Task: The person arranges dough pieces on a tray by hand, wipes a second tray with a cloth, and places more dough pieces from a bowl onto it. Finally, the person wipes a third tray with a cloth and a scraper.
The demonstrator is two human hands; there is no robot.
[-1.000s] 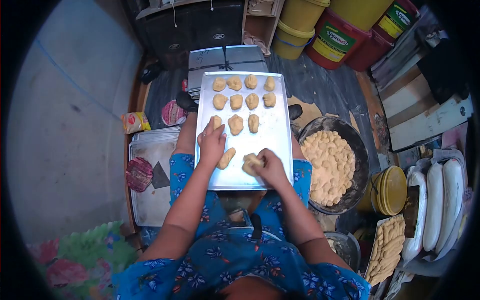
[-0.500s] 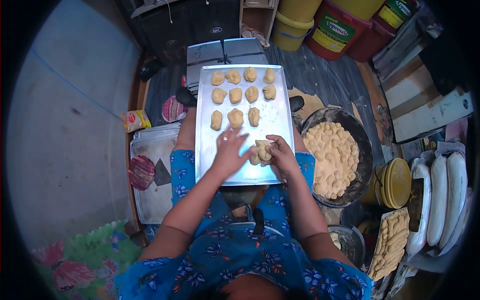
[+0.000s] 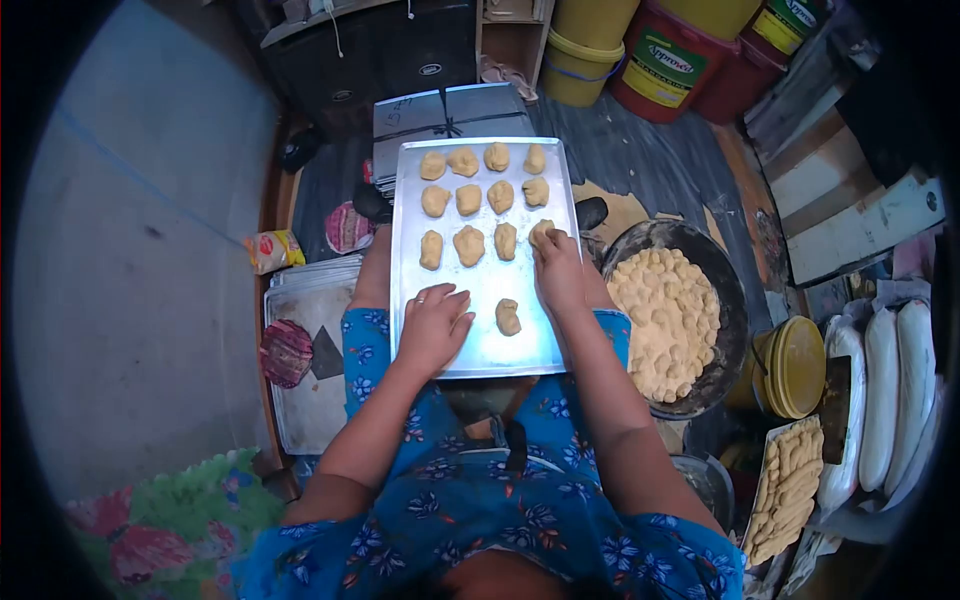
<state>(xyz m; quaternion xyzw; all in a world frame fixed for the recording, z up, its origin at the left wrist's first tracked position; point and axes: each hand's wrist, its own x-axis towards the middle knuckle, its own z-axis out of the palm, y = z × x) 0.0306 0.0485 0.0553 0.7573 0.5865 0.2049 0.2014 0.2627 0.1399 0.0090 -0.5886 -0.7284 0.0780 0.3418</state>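
Note:
A metal baking tray (image 3: 530, 352) rests across my lap, with rows of dough pieces (image 3: 469, 246) on its far part. At the right end of the third row, my right hand (image 3: 560, 272) has its fingers closed on a dough piece (image 3: 541, 233), which touches the tray. A single curved lump of dough (image 3: 508, 317) lies apart, nearer to me. My left hand (image 3: 435, 322) is laid on the tray's left side, fingers stretched out and holding nothing.
To my right stands a black basin (image 3: 735, 345) full of dough balls (image 3: 660, 325). Beyond it are a yellow bucket (image 3: 795, 368) and a tray of dough sticks (image 3: 785, 490). Empty-looking trays (image 3: 310, 410) lie at my left; margarine buckets (image 3: 665, 65) stand at the back.
My right hand has moved forward and right, bringing a dough piece to the third row's end. The other lump now lies on the tray. My left hand has drawn back left.

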